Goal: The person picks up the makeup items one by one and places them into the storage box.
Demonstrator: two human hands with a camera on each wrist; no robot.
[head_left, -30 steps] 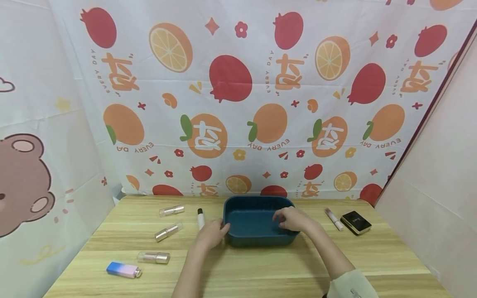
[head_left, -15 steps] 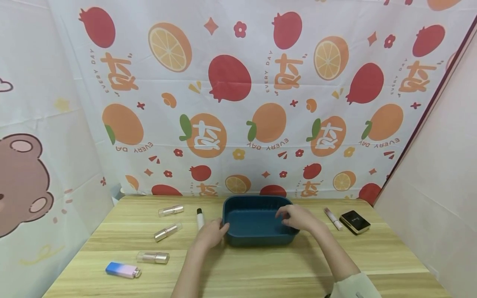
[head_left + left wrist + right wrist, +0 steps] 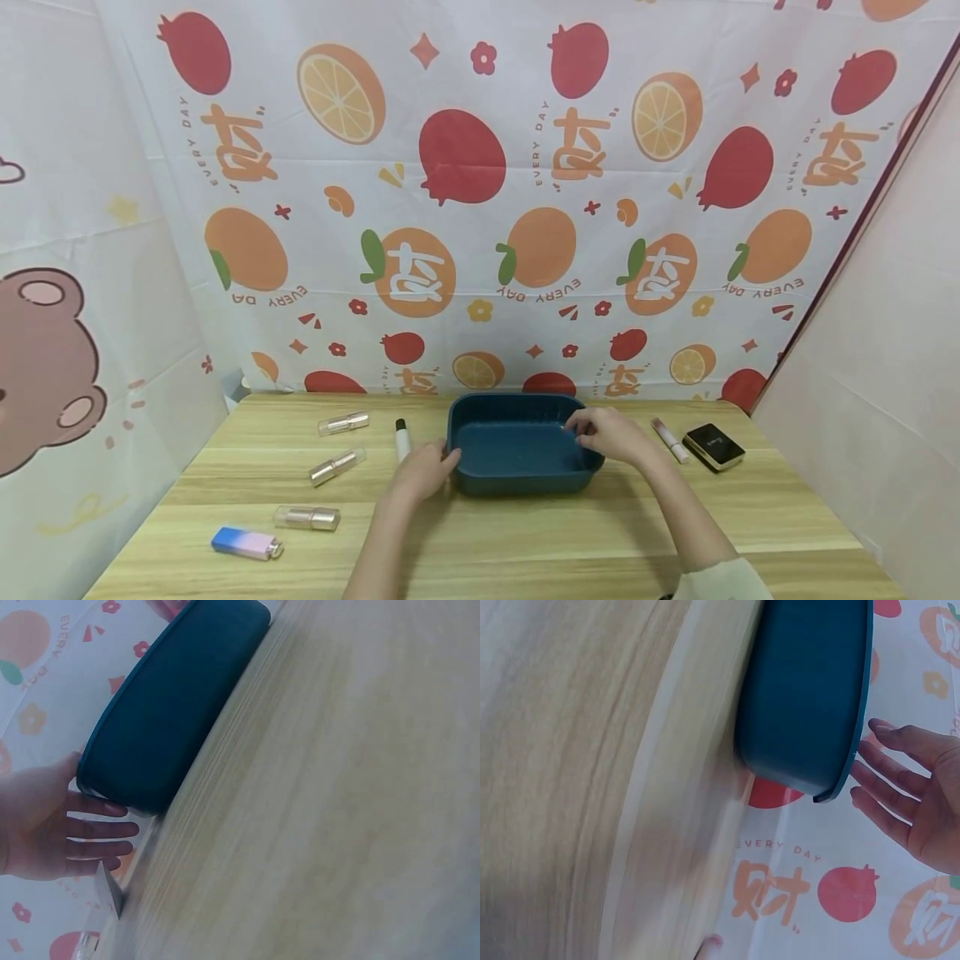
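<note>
A deep blue-green storage box with rounded corners stands near the back of the table, its visible inside bare. My left hand holds the box's left end: the thumb goes over the rim while the fingers extend straight along the outside. Over the right end of the box is my right hand, fingers loosely bent and nothing between them. In the right wrist view its fingertips are right at the rim, with the thumb apart. A white tube with a black cap lies just behind the left hand.
Several clear-capped lipsticks lie on the left of the table, with a blue-pink lip gloss tube nearer the front. A pinkish tube and a black compact with gold edges lie at the right. A fruit-print cloth hangs behind.
My right hand has drawn a little to the right and up, from over the box's inside to its right end. The left hand and the box stay put.
</note>
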